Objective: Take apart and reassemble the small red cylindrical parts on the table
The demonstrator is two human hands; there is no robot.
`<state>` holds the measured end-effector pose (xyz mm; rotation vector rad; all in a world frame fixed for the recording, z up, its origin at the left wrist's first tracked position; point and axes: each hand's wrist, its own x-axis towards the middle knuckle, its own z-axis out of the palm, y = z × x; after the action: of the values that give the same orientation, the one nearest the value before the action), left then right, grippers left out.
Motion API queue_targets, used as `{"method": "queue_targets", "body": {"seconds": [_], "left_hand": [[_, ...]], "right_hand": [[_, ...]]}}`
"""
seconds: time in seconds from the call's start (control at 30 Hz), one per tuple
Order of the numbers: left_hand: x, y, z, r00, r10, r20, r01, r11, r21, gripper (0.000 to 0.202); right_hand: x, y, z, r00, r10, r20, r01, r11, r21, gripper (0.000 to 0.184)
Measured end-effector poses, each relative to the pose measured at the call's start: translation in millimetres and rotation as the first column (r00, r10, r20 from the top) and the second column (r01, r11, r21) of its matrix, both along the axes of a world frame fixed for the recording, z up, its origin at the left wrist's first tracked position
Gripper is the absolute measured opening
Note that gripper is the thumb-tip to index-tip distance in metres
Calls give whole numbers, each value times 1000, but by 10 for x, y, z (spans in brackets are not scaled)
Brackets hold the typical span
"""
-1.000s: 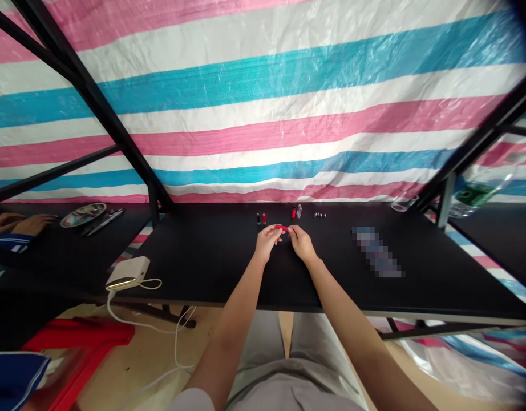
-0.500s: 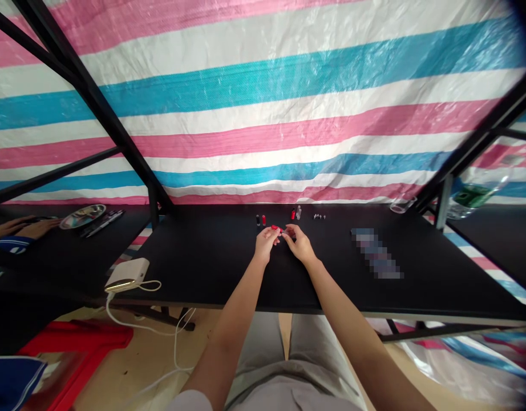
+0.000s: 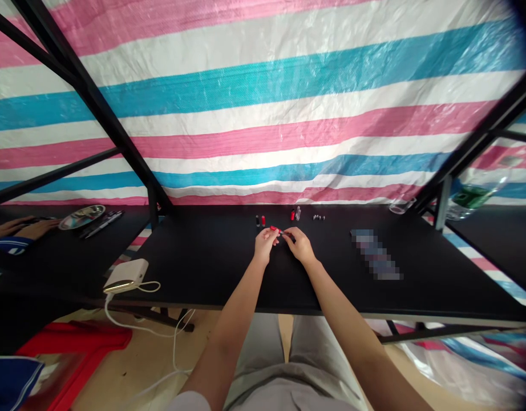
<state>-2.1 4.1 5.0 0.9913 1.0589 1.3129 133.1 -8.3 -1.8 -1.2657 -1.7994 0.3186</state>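
Note:
My left hand [image 3: 265, 246] is closed in a pinch around a small red tube [image 3: 275, 228], which pokes out past the fingertips. Opposite it, my right hand [image 3: 299, 245] pinches the tube's right end, where a thin darker part shows. The fingertips cover most of that end, and its exact kind is too small to tell. Just beyond my hands stand a small black piece [image 3: 257, 221] and a small red piece [image 3: 263, 221]. Another red piece [image 3: 292, 214] stands farther right, beside clear pieces [image 3: 298, 213]. Several tiny shiny pieces [image 3: 319, 217] lie in a row.
A blurred-out flat object [image 3: 376, 254] lies right on the black table [image 3: 203, 257]. A clear cup [image 3: 402, 204] is at the back right. A white power bank [image 3: 128, 274] with a cable sits at the left edge. Another person's hands [image 3: 36, 227] are far left, near a metal dish [image 3: 82, 217].
My right fingers have shifted slightly at the tube's right end, and a little more of its dark part shows. The left hand keeps its hold; the loose pieces stay put.

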Motion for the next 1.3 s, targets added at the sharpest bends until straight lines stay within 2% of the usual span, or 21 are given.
{"method": "queue_targets", "body": {"seconds": [0.13, 0.27, 0.43, 0.6, 0.73, 0.83, 1.03, 1.3], "left_hand": [[5, 13, -19, 1000, 19, 13, -19, 1000, -7, 31], [0, 24, -36, 999, 29, 23, -29, 1000, 0, 30], [5, 10, -27, 999, 11, -31, -11, 1000, 22, 29], [70, -56, -55, 953, -27, -301, 75, 986, 148, 22], [112, -100, -85, 836, 2, -549, 186, 940, 285, 15], [114, -105, -83, 792, 19, -610, 201, 936, 290, 14], [105, -83, -99, 788, 44, -614, 177, 939, 295, 12], [113, -66, -122, 812, 51, -581, 145, 947, 285, 13]], "right_hand": [[13, 9, 0, 990, -69, 126, 77, 995, -63, 18], [4, 8, -1, 953, -223, 204, 247, 964, -97, 16], [45, 74, -27, 909, -409, 83, 417, 894, -163, 21], [174, 260, -29, 856, -514, -61, 481, 834, -270, 21], [244, 420, -15, 849, -527, 39, 512, 801, -310, 16], [257, 511, -14, 848, -510, 145, 528, 791, -309, 14], [267, 603, -81, 830, -499, 250, 553, 792, -258, 16], [282, 608, -103, 824, -500, 264, 559, 793, -243, 19]]}}
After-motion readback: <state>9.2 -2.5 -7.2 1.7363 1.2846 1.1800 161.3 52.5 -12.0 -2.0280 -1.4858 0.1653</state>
